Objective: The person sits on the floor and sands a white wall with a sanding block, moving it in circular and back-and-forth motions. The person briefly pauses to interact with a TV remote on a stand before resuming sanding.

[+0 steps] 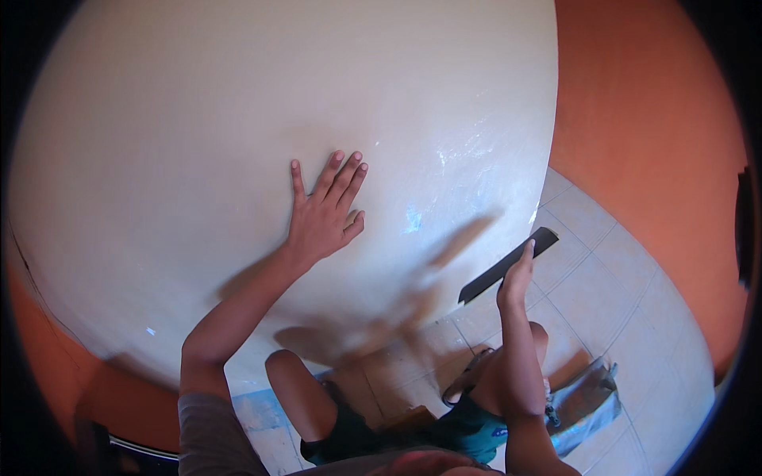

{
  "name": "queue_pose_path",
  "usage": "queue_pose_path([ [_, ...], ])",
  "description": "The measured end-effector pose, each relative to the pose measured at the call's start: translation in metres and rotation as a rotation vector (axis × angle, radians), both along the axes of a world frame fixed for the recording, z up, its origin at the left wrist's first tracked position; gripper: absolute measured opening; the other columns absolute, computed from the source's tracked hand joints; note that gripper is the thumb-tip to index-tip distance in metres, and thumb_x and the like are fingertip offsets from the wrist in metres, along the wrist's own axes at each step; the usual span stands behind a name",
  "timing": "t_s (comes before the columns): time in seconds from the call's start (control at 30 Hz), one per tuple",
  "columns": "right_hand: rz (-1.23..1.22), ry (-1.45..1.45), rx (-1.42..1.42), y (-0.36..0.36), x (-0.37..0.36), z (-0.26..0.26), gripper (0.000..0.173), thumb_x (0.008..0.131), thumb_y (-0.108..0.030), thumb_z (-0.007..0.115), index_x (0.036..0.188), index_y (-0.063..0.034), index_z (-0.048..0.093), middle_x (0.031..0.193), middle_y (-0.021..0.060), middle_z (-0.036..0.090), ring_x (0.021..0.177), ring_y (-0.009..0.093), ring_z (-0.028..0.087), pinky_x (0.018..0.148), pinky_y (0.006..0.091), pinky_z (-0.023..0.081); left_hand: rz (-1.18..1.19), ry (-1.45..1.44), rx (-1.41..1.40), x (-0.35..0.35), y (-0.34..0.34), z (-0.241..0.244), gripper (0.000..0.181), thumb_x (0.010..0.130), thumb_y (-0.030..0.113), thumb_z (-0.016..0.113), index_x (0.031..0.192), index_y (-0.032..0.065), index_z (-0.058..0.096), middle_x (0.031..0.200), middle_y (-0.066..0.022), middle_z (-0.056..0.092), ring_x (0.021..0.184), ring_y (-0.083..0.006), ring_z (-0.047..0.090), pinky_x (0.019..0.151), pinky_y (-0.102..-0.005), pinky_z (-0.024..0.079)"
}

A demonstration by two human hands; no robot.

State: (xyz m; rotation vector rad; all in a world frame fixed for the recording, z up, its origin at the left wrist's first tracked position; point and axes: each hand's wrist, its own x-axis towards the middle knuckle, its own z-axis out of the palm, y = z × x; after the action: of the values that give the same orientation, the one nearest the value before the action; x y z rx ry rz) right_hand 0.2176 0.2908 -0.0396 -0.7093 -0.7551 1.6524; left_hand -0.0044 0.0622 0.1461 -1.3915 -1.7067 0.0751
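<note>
My left hand (pixel 321 220) lies with its palm against a cream-white painted wall (pixel 238 107), fingers apart and holding nothing. In my right hand (pixel 519 276) is a long, dark flat bar (pixel 491 275), perhaps a sanding block; its underside is hidden. The bar is tilted, its upper end to the right, near the wall's lower right edge. Whether it touches the wall cannot be told. Scuffed, pale patches (pixel 412 219) mark the wall between my hands. The bar and my right arm cast a shadow on the wall.
Orange wall surfaces (pixel 643 149) flank the white one. Below is a light tiled floor (pixel 571 268). A crumpled plastic bag (pixel 586 410) lies at my right, close to my bent legs (pixel 303 387). A dark object (pixel 743 229) shows at the far right rim.
</note>
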Motion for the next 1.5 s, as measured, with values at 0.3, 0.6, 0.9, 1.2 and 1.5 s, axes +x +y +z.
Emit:
queue_pose_path([
  [0.3, -0.05, -0.095, 0.069, 0.008, 0.05, 0.011, 0.081, 0.102, -0.054, 0.043, 0.15, 0.0103, 0.027, 0.158, 0.0202, 0.03, 0.145, 0.027, 0.03, 0.119, 0.0358, 0.02, 0.074, 0.082, -0.113, 0.026, 0.046, 0.023, 0.075, 0.087, 0.044, 0.056, 0.152, 0.0118, 0.037, 0.161, 0.0003, 0.027, 0.151, -0.0197, 0.017, 0.11, -0.0768, 0.003],
  [0.6, 0.03, -0.032, -0.008, 0.004, 0.06, 0.022, 0.082, 0.102, -0.054, 0.043, 0.153, 0.0066, 0.022, 0.16, 0.0183, 0.025, 0.147, 0.027, 0.027, 0.12, 0.036, 0.019, -0.068, 0.204, 0.023, 0.024, 0.102, 0.095, 0.076, 0.09, 0.047, 0.055, 0.154, 0.014, 0.032, 0.162, -0.0012, 0.025, 0.151, -0.0196, 0.019, 0.115, -0.0701, 0.004],
  [0.9, 0.025, 0.004, -0.004, 0.024, 0.043, -0.003, 0.08, 0.1, -0.056, 0.046, 0.147, 0.0077, 0.033, 0.15, 0.0184, 0.041, 0.137, 0.027, 0.041, 0.115, 0.0376, 0.028, -0.118, 0.294, -0.034, 0.005, 0.117, 0.113, 0.072, 0.094, 0.058, 0.047, 0.155, 0.0236, 0.03, 0.163, -0.0005, 0.024, 0.151, -0.0192, 0.018, 0.113, -0.0737, -0.001],
  [1.2, 0.026, -0.021, 0.007, 0.022, 0.031, -0.002, 0.077, 0.101, -0.055, 0.044, 0.148, 0.0054, 0.034, 0.151, 0.0175, 0.041, 0.138, 0.028, 0.041, 0.116, 0.0377, 0.027, 0.144, 0.426, 0.235, -0.012, 0.1, 0.212, 0.069, 0.097, 0.057, 0.042, 0.152, 0.0156, 0.036, 0.16, -0.0017, 0.029, 0.151, -0.0197, 0.016, 0.111, -0.0752, -0.004],
  [1.5, -0.012, -0.158, 0.045, 0.008, 0.01, 0.004, 0.076, 0.101, -0.056, 0.043, 0.146, 0.0058, 0.038, 0.149, 0.0176, 0.044, 0.136, 0.028, 0.043, 0.115, 0.0376, 0.028, 0.144, 0.419, 0.359, -0.049, 0.097, 0.223, 0.069, 0.098, 0.058, 0.039, 0.152, 0.0148, 0.034, 0.16, -0.0003, 0.03, 0.151, -0.0212, 0.018, 0.111, -0.0762, 0.0],
])
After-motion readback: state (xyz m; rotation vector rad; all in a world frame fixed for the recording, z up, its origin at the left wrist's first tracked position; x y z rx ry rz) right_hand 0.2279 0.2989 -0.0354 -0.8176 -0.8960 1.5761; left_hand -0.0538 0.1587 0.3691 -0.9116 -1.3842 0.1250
